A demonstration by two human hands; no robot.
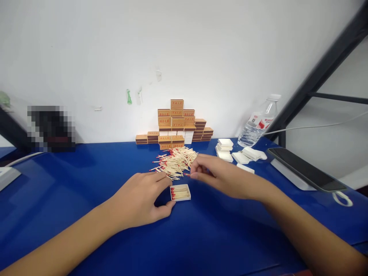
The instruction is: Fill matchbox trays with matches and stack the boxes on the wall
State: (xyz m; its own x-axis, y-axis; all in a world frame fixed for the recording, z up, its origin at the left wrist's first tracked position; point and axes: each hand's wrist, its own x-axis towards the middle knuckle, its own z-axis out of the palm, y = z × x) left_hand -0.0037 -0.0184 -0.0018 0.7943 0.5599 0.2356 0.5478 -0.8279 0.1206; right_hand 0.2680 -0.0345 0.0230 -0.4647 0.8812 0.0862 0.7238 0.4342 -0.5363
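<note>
On the blue table lies a small white matchbox tray, partly filled with red-tipped matches. My left hand grips that tray at its left end, thumb at the near corner and fingers at the far one. Just beyond the tray, my right hand pinches matches whose red heads stick out to the left of its fingertips; how many is hard to make out. A loose heap of matches spreads behind both hands, close to the right fingertips.
Matchboxes stand stacked against the wall behind the heap. White trays lie in a pile at the right, near a water bottle. A phone rests on a white stand at far right.
</note>
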